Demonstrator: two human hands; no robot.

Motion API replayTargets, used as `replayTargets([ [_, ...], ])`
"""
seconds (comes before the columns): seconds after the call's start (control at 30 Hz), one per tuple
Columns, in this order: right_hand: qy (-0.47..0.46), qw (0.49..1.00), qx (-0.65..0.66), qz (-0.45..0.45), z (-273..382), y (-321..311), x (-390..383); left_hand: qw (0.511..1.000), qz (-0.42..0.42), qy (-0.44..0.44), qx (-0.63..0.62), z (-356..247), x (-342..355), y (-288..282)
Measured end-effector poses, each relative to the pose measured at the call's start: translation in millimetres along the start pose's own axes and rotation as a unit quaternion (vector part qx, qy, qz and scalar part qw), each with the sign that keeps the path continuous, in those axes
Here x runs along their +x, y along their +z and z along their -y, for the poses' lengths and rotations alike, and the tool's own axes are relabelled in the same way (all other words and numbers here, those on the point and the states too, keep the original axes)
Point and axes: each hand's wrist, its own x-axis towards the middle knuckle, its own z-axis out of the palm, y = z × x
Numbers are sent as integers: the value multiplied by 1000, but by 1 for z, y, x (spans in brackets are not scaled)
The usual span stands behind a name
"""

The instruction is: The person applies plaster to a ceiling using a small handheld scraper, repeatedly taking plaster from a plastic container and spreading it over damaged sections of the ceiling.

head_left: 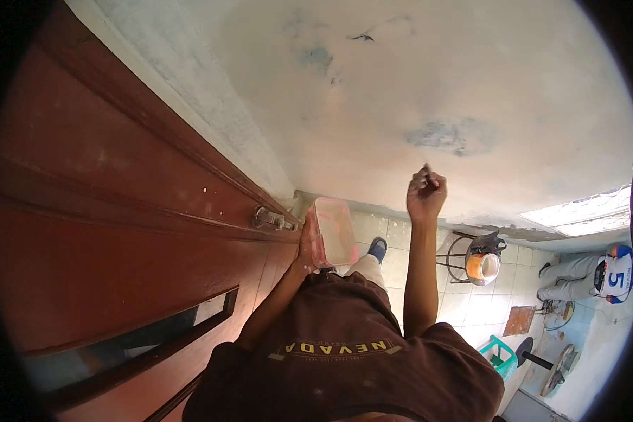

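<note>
standing in a room with a pale tiled floor (457, 306), facing a beige plastered wall (534, 77) stained in places. at the far left, having a large reddish-brown door (119, 211) close alongside, slanting across the view, with a dark-framed glass pane (130, 337) set in its lower part and a metal handle (271, 219) near its right edge. just right of the handle, gripping the left side of a rectangular, see-through pinkish tub (336, 235) with the left hand (305, 243), closing the fingers along its wall and holding its pale inside toward the view. wearing a brown printed shirt (344, 337) across the lower middle, and planting a dark slipper (378, 247) on the tiles to the right of the tub.

farther right, raising the right hand (427, 188) toward the wall, curling the fingers in narrow and pinching a small dark thing (426, 169) at the tips; being unable to tell its kind, or any contact with the plaster. holding it just below a grey-blue patch (446, 135) in the view. past the right forearm, having a black-framed stool (457, 259), an orange-and-white bucket (483, 269) and a dark bag (489, 243) close together, then lower down a green plastic stool (501, 357) and a brown square panel (519, 320). at the far right, having a bright opening (584, 211) in the wall and sharing the room with another person (615, 278) in grey trousers.
</note>
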Motion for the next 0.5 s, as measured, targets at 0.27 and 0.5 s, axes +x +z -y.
replayTargets([
  [0.27, 26, 630, -764, 133, -62, 86, -97, 998, 7, -1, -59, -15, -13, 5],
  [0.5, -84, 475, -850, 214, -121, 52, -103, 995, 15, 7, -100, -10, -3, 2],
])
